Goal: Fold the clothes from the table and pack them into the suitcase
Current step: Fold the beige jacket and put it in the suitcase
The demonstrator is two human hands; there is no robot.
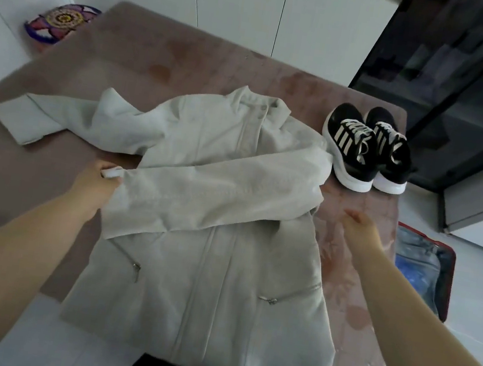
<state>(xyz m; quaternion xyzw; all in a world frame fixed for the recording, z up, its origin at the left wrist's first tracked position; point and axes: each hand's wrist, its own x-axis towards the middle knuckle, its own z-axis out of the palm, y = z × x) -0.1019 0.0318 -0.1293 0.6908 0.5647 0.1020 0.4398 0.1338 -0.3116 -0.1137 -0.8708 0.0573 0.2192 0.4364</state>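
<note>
Jacket lies front-up on the tabletop, our left hand pinching the cuff of the sleeve crossing its chest, right hand loose alongside; we should smooth that sleeve flat before folding the other.

A pale jacket lay front-up on the table, one sleeve folded across its chest. The left hand pinched that sleeve's cuff at the jacket's left edge. The right hand hung relaxed just right of the jacket. Shoes stood beside its collar; the suitcase lay farther right.
</note>
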